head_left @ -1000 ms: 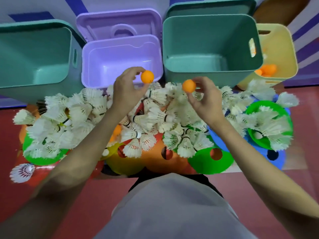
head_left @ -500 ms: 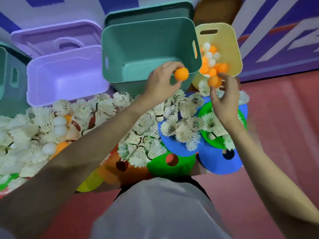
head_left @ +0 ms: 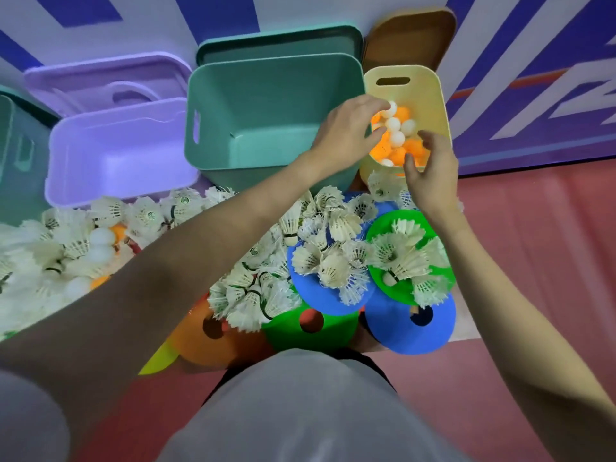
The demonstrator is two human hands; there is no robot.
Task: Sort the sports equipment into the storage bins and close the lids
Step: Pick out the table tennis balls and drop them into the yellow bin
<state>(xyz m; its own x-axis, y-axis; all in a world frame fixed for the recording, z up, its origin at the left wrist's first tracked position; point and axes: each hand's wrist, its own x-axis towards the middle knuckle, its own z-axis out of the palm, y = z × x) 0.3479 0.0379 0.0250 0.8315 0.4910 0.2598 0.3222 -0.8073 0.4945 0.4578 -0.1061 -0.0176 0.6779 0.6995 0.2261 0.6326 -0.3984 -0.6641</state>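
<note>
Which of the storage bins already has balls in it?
The yellow bin on the far right; it holds orange and white balls, while the purple and teal bins look empty.

Four open plastic storage bins stand along the far side: a teal one cut off at the far left [head_left: 16,155], a lilac one [head_left: 116,151], a big teal one [head_left: 266,105], and a small yellow one [head_left: 430,95] on the right. Three lids lean behind them: lilac [head_left: 100,75], teal [head_left: 280,40], brown [head_left: 410,35]. Flat round cones near us: two blue [head_left: 406,335], two green [head_left: 443,271], one orange [head_left: 200,341], one yellow sliver [head_left: 160,358]. White feather shuttlecocks [head_left: 330,265] and the orange and white ping-pong balls [head_left: 396,135] are too many to count.
</note>
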